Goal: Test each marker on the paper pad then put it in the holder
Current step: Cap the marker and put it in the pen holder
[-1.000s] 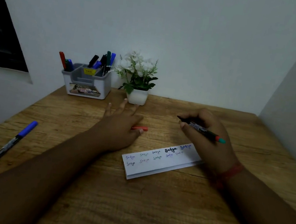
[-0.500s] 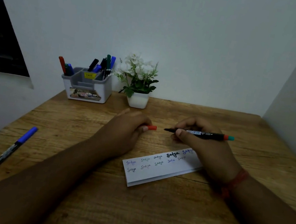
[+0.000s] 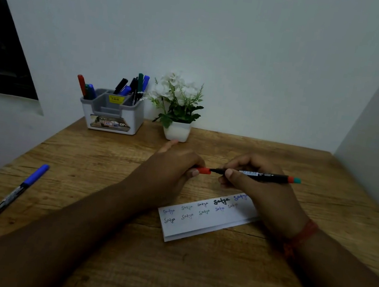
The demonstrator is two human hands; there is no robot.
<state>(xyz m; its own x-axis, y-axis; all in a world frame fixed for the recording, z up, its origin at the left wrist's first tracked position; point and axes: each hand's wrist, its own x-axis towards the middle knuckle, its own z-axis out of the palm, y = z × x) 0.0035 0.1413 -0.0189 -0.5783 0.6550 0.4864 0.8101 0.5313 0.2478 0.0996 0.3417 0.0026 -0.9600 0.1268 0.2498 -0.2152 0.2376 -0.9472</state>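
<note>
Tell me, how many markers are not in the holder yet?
2. One black marker with a red band is in the right hand, its tip meeting the red cap held by the left hand. One blue-capped marker lies at the table's left edge.

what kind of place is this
Probably a home or office writing desk in a corner: a wooden desk against white walls, a marker holder and a small potted plant.

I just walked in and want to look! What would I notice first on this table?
In the middle, two hands meet: the left hand pinches a red cap at the tip of a black marker held by the right hand, just behind a paper pad covered in scribbled words. At the back stand a grey holder full of markers and white flowers.
</note>
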